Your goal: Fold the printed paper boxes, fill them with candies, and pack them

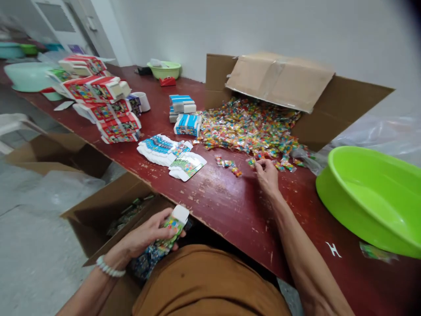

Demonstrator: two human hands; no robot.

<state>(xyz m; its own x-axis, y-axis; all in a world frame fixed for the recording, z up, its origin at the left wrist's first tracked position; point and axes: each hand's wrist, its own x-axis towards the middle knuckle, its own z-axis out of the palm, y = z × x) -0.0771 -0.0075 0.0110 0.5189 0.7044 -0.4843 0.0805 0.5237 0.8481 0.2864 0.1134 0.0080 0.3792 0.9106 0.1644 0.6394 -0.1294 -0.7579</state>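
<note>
My left hand (161, 228), with a beaded bracelet at the wrist, is wrapped round a small printed candy box (173, 223) near the table's front edge. The box's white end flap sticks up. On the red table, my right hand (267, 173) has its fingertips pinched at the near edge of a heap of wrapped candies (243, 127); whatever is between the fingers is hidden. A few loose candy packets (228, 163) lie just left of that hand. Farther left, flat printed cartons (164, 151) are spread in an overlapping row.
A tipped cardboard box (283, 81) stands behind the heap. At right sits a green basin (342, 197). Bundled red cartons (115, 109) and blue cartons (187, 124) are stacked on the table's left half. Below the front edge is an open cardboard box (88, 224) with packets inside.
</note>
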